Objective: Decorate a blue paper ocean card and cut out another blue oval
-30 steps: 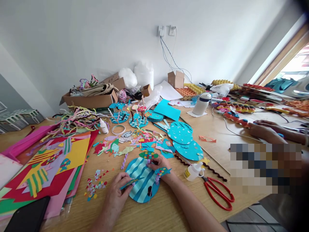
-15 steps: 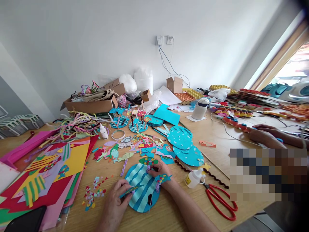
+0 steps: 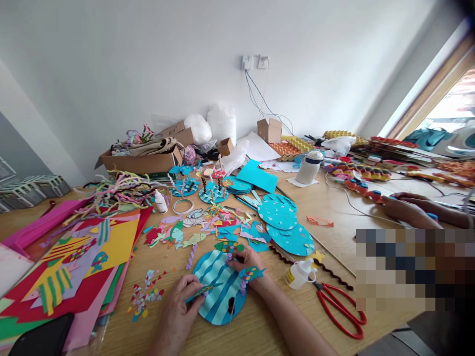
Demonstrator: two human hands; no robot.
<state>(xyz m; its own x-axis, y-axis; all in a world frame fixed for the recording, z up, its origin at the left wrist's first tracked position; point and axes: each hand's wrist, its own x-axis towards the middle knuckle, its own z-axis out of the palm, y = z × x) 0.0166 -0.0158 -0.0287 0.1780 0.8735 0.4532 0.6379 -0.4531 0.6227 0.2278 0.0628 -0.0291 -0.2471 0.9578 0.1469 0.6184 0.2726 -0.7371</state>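
A round blue disc (image 3: 216,304) with pale wavy stripes lies on the table in front of me. At its left side my left hand (image 3: 178,302) pinches a blue paper fish (image 3: 203,291), tilted nearly edge-on. Reaching over the far right of the disc, my right hand (image 3: 251,263) has its fingers closed around a purple twisted stem (image 3: 229,257) under a green spotted paper fish (image 3: 227,246). Beside that wrist, a blue spotted paper fish (image 3: 252,273) stands on another purple stem. A small dark piece (image 3: 230,304) sits near the disc's front edge.
Red-handled scissors (image 3: 343,309) and a glue bottle (image 3: 298,274) lie to the right. Beyond are blue discs (image 3: 277,211), paper scraps and paper fish (image 3: 195,240). Coloured sheets (image 3: 122,242) cover the left. Another person's hands (image 3: 408,210) rest at the far right.
The whole view has shifted very slightly. Both hands keep the same hold, and nothing else has visibly moved.
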